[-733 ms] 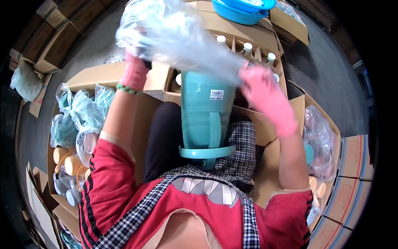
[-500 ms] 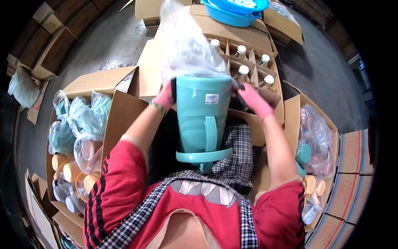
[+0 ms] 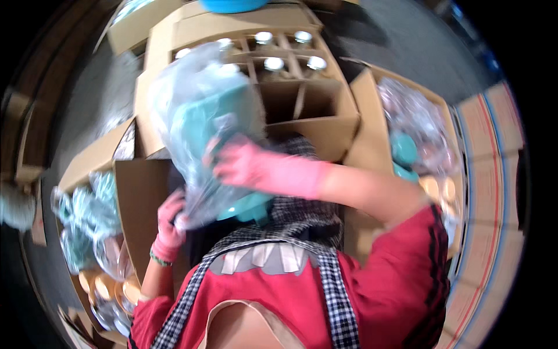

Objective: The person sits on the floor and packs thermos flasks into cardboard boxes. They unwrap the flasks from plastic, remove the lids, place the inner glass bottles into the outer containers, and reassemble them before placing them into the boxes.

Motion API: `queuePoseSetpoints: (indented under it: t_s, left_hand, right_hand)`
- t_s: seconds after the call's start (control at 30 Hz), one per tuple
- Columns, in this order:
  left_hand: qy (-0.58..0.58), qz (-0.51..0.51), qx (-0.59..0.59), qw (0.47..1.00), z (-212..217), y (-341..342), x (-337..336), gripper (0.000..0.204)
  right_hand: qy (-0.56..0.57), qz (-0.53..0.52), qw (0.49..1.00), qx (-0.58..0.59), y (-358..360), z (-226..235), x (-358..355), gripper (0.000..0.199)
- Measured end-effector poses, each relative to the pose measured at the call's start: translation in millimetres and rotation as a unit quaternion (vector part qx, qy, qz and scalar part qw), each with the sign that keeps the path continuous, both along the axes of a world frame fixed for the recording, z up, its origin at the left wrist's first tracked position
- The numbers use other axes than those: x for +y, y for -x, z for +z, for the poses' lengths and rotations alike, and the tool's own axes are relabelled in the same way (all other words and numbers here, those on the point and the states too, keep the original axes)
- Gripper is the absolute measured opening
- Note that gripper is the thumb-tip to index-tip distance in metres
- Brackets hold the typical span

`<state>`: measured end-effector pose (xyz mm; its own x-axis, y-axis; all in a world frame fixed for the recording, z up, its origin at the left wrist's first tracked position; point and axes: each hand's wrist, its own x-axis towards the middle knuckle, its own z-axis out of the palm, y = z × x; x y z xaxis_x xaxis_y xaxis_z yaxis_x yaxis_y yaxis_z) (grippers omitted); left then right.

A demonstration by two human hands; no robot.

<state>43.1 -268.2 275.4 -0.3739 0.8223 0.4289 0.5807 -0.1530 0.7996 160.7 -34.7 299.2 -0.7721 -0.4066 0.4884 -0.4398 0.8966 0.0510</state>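
Observation:
A teal jug leans over my lap, most of it inside a clear plastic bag. Its flared teal lower end shows below the bag's edge. My left hand, in a pink glove, is closed on the bag's lower left edge. Across the jug's side lies my right hand, also pink-gloved, its fingers curled on the bag over the jug. Motion blurs those fingers, and the jug's handle is hard to make out.
Ahead stands a divided carton of white-capped bottles. Open cartons with bagged teal and orange ware flank me at left and right. A blue basin sits at the far edge. Stacked boxes line the right.
The bag has come down over the jug, which was bare below its top end. The jug has tilted and shifted left. My left hand moved down; my right hand crossed over to the jug's side.

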Motion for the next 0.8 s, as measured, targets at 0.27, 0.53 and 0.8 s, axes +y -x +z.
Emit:
queuePoseSetpoints:
  t_s: [0.27, 0.53, 0.8]
  left_hand:
    - [0.193, -0.019, 0.005, 0.981, 12, -25, -23, 0.026]
    - [0.141, 0.011, -0.133, 0.981, 29, 12, 28, 0.016]
    - [0.566, -0.262, 0.234, 0.746, -123, 6, 152, 0.031]
  right_hand:
    - [-0.327, 0.108, 0.935, -0.084, -9, 4, 0, 0.011]
    - [0.208, -0.398, 0.891, -0.066, -110, 121, 71, 0.024]
    - [0.464, -0.5, 0.731, 0.034, -173, 106, 78, 0.044]
